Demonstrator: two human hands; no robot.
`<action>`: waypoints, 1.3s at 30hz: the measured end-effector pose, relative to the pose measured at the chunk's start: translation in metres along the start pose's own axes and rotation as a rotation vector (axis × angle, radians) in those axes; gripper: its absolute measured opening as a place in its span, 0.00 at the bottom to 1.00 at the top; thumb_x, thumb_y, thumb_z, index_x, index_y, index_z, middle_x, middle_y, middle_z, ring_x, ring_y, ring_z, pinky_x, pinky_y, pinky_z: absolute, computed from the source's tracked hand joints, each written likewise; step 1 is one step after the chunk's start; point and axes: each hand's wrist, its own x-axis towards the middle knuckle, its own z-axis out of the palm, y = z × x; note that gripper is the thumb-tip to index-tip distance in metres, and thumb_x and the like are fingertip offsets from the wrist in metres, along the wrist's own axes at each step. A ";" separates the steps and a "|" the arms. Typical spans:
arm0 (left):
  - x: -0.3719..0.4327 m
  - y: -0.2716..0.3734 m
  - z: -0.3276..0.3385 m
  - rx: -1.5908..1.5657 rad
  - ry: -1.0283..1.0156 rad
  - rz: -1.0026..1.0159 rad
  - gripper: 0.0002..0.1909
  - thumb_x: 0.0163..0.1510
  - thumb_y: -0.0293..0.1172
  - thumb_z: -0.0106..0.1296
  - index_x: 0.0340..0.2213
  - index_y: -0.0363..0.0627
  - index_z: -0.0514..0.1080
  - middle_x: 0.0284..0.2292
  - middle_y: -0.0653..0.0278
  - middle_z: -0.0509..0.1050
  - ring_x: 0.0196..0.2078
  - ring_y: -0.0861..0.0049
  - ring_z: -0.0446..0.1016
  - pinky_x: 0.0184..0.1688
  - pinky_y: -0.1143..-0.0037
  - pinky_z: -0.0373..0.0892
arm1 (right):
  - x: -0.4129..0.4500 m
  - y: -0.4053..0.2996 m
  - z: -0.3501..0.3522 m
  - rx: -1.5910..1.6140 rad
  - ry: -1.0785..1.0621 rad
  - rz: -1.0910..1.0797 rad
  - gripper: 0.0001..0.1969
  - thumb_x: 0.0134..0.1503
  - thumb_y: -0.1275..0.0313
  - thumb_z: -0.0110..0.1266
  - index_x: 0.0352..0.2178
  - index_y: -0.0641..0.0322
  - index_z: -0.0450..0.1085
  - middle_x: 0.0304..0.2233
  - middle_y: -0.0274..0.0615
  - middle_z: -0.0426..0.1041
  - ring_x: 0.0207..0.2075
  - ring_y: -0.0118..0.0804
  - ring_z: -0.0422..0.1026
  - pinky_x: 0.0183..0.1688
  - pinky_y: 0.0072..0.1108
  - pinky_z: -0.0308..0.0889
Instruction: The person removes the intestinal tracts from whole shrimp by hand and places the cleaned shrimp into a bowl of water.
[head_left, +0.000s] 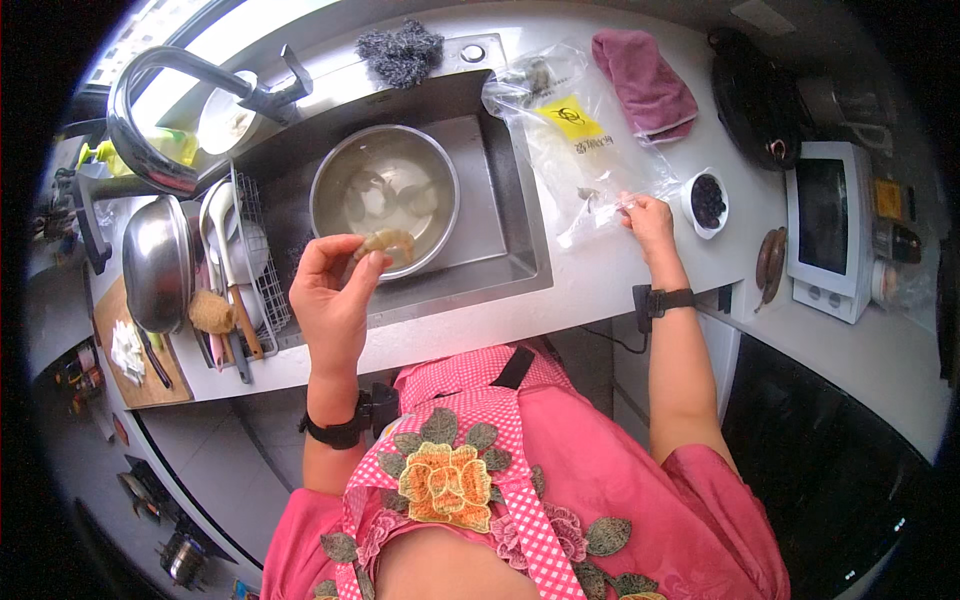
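Note:
A shrimp (390, 241) is pinched between the thumb and fingers of my left hand (335, 286). It is held over the near rim of a round steel bowl (335, 150), which stands in the sink and contains several shrimp (367, 196) in liquid. My right hand (649, 225) grips the near edge of a clear plastic bag (551, 161) with its fingertips. The bag lies on the counter along the sink's right side, bearing a yellow printed panel. A small piece (587, 193), too small to identify, shows in or on its plastic.
A gooseneck faucet (161, 64) arches at the sink's (469, 247) left corner. Left stand a wire rack (262, 277), a metal bowl (156, 262) and a cutting board (176, 375) with a knife. A mauve towel (646, 86), dark berries in a white bowl (709, 234) and a small appliance (825, 225) are rightward.

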 end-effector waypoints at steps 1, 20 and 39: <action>0.000 0.000 0.000 0.002 0.000 0.005 0.10 0.48 0.19 0.53 0.34 0.34 0.66 0.31 0.61 0.73 0.33 0.79 0.74 0.37 0.84 0.68 | 0.001 0.003 -0.001 -0.024 -0.001 -0.009 0.11 0.42 0.77 0.53 0.31 0.64 0.74 0.24 0.34 0.72 0.22 0.24 0.66 0.26 0.15 0.62; -0.003 -0.004 0.004 -0.012 -0.011 -0.004 0.10 0.48 0.19 0.53 0.33 0.34 0.66 0.31 0.61 0.72 0.33 0.79 0.73 0.36 0.83 0.69 | -0.009 -0.007 -0.004 0.147 -0.008 -0.066 0.14 0.47 0.64 0.54 0.25 0.67 0.74 0.18 0.35 0.71 0.19 0.22 0.65 0.24 0.16 0.62; -0.002 -0.003 0.008 0.011 -0.017 0.029 0.09 0.49 0.21 0.52 0.33 0.35 0.67 0.30 0.61 0.73 0.31 0.80 0.74 0.35 0.82 0.70 | -0.003 0.007 0.001 -0.124 0.172 -0.221 0.09 0.46 0.68 0.55 0.27 0.61 0.74 0.17 0.35 0.71 0.18 0.24 0.67 0.24 0.17 0.62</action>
